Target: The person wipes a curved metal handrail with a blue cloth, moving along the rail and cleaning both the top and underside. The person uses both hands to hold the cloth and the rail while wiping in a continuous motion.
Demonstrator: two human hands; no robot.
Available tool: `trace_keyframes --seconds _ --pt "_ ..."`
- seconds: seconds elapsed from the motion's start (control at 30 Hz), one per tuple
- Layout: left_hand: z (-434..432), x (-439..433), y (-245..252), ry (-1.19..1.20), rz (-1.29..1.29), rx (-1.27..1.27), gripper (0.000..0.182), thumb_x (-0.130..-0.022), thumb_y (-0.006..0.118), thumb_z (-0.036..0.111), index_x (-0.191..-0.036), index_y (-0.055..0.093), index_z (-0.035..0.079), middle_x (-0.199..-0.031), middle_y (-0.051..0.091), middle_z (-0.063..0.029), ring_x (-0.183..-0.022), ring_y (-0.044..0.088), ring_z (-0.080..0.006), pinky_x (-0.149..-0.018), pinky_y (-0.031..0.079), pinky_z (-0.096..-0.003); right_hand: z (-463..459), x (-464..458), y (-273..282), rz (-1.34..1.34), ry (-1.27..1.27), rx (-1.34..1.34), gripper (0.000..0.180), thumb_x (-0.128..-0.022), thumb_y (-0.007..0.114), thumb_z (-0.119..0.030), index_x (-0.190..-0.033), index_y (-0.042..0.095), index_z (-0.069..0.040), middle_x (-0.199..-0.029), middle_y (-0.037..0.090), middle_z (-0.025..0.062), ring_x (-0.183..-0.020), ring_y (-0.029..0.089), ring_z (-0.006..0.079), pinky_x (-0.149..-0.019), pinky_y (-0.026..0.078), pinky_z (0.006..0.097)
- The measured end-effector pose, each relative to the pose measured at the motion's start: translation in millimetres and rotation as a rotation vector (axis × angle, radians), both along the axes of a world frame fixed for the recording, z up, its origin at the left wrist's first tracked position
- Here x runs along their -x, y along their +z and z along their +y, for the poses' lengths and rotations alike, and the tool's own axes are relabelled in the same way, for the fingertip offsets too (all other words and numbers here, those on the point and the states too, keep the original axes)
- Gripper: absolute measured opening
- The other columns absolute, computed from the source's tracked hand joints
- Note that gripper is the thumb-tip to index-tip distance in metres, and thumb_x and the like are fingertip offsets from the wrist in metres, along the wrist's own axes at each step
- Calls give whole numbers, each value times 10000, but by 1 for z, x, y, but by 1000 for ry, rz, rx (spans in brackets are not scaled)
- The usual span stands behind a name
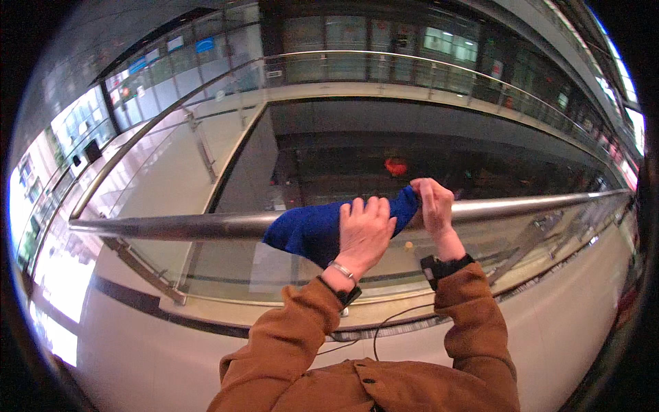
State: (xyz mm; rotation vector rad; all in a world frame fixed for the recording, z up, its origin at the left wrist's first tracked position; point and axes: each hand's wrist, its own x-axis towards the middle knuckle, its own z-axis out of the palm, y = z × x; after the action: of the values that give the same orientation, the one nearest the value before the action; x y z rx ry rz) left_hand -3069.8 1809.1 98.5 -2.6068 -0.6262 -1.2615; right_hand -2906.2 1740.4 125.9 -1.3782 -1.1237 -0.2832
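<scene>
A blue cloth lies draped over a round metal handrail that crosses in front of me. My left hand rests on the cloth with its fingers curved over it and the rail beneath. To the right, my right hand pinches the cloth's raised far corner between thumb and fingers. That corner stands slightly above the rail. The cloth's left end hangs down on my side, and part of it is hidden under my left hand.
Glass panels stand below the handrail. Beyond it is a dark open drop, with another railing across. Pale floor lies on my side. A thin black cable hangs between my arms.
</scene>
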Motion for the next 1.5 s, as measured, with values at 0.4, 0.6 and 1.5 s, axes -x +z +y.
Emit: trace_keyframes --seconds 0.4,0.6,1.5 --pt "7 13 6 -453 122 139 571 -750 669 90 -1292 521 -10 -1362 528 -185 -1316 450 -334 -1076 310 -494 -4 42 -37 -427 -264 152 410 -917 580 -379 -1141 617 -37 -1117 635 136 -1114 558 336 -1064 353 518" --pt "81 109 37 -78 -75 101 261 -849 639 137 -1088 634 32 -1167 637 -121 -1126 570 -298 -1039 322 -480 -37 -53 -34 -576 -450 248 156 -787 632 -250 -792 703 -111 -825 681 90 -846 633 302 -911 463 450" --pt "163 178 12 408 -121 377 500 -1014 442 371 -788 631 -34 -685 601 -238 -656 572 -406 -609 402 -492 -141 -211 -50 -224 -1056 189 266 -817 624 -277 -989 695 -87 -1131 646 77 -1116 556 288 -988 370 481"
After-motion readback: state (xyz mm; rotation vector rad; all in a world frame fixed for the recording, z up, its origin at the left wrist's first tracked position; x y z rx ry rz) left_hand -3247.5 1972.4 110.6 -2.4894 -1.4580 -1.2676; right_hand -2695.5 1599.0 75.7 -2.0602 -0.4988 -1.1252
